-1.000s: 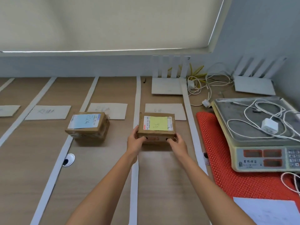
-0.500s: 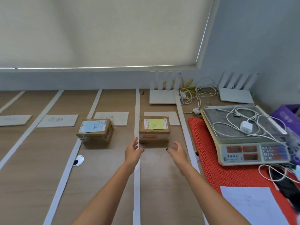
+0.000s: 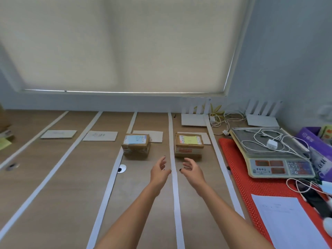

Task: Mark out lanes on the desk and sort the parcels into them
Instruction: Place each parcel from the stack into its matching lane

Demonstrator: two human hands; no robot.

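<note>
On parcel (image 3: 189, 146) — yellow label (image 3: 190, 140), writing unreadable

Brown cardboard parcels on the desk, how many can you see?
2. The brown cardboard parcel with a blue label sits one lane left of the brown cardboard parcel with a yellow label. More may lie out of view.

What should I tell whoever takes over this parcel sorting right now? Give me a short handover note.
Left hand and right hand: both open, holding nothing, hovering above the desk just short of the parcels.
Lanes: white strips already laid, a card at the head of each lane.
Parcel with yellow note sits in the rightmost lane; parcel with blue label in the next lane left.
Left: the two further lanes hold cards only; no unsorted parcel clearly in view.
</note>
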